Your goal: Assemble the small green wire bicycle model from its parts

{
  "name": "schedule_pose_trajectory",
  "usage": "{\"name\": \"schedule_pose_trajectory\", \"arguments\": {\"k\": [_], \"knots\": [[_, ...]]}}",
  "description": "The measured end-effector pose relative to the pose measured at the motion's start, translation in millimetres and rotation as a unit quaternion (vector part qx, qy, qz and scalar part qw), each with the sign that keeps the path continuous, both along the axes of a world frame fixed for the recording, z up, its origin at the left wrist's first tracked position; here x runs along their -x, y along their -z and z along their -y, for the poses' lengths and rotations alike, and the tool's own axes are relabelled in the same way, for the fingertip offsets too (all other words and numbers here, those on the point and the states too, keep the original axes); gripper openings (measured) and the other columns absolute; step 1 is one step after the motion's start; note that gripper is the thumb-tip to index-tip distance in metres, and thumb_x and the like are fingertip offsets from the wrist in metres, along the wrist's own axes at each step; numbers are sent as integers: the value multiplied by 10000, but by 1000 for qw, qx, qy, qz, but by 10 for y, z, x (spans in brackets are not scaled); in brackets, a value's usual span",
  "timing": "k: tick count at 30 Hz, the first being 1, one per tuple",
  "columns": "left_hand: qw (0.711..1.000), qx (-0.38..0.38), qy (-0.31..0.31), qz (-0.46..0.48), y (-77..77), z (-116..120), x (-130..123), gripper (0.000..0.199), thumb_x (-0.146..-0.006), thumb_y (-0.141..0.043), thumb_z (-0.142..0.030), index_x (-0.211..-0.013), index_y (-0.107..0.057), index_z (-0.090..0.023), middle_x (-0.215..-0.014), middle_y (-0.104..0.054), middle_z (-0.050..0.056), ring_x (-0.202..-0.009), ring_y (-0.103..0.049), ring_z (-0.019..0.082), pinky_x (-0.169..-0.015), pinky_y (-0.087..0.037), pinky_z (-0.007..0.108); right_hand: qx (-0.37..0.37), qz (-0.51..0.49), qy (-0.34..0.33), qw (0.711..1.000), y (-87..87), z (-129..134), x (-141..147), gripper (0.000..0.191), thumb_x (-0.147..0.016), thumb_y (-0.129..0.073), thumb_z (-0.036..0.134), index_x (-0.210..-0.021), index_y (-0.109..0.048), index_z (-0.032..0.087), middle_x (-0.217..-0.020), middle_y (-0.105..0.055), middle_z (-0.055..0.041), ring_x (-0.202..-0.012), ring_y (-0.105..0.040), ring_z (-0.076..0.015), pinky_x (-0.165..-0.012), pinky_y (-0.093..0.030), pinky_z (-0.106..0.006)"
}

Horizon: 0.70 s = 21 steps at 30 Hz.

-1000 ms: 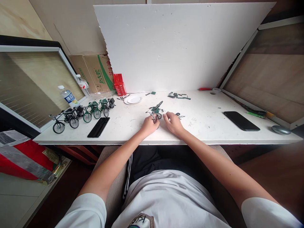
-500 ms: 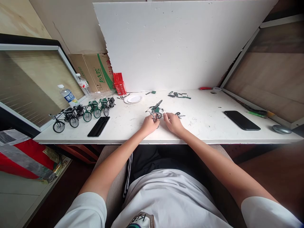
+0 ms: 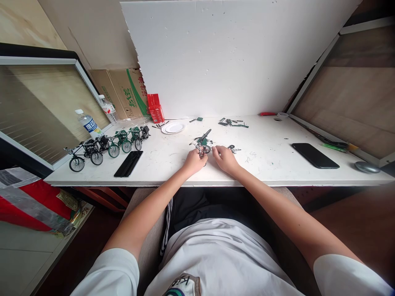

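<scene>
My left hand (image 3: pixel 194 161) is closed around a small dark model bicycle (image 3: pixel 205 149), low over the white table. Its fingers hide part of the frame and a wheel. To the right, my right hand (image 3: pixel 226 159) is beside the bicycle's wheel, thumb and fingers curled together. Whatever those fingertips hold, if anything, is too small to make out. Just behind the bicycle lie a green piece (image 3: pixel 203 141) and a long dark part (image 3: pixel 206 134). Small loose parts (image 3: pixel 235 149) rest beyond my right hand.
Several finished-looking model bicycles (image 3: pixel 89 152) stand at the left, near a phone (image 3: pixel 128 163) and a bottle (image 3: pixel 89 123). White plates (image 3: pixel 173 128) and loose parts (image 3: pixel 233 123) lie farther back. Another phone (image 3: pixel 314 156) and a mouse (image 3: pixel 367 167) are at the right.
</scene>
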<state>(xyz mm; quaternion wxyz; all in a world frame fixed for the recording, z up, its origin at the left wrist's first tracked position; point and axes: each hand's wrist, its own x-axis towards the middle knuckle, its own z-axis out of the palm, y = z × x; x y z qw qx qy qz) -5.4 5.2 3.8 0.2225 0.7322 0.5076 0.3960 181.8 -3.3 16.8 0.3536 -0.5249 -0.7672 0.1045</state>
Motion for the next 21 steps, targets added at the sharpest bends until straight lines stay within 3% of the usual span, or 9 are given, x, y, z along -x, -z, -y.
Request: {"name": "schedule_pose_trajectory", "arguments": {"k": [21], "knots": [[1000,22,-8,13,0,0,2,21,-921,-691,-224,-907,-687,-207,-791,-733,63,-792,-688,233,-797,-540,333,9,-1,-18,1000,17,-25,3,524,-1133,-298,554,-731,-460,260,-744,-643,-87,-722,-564,-249,-699,-395,-366]]}}
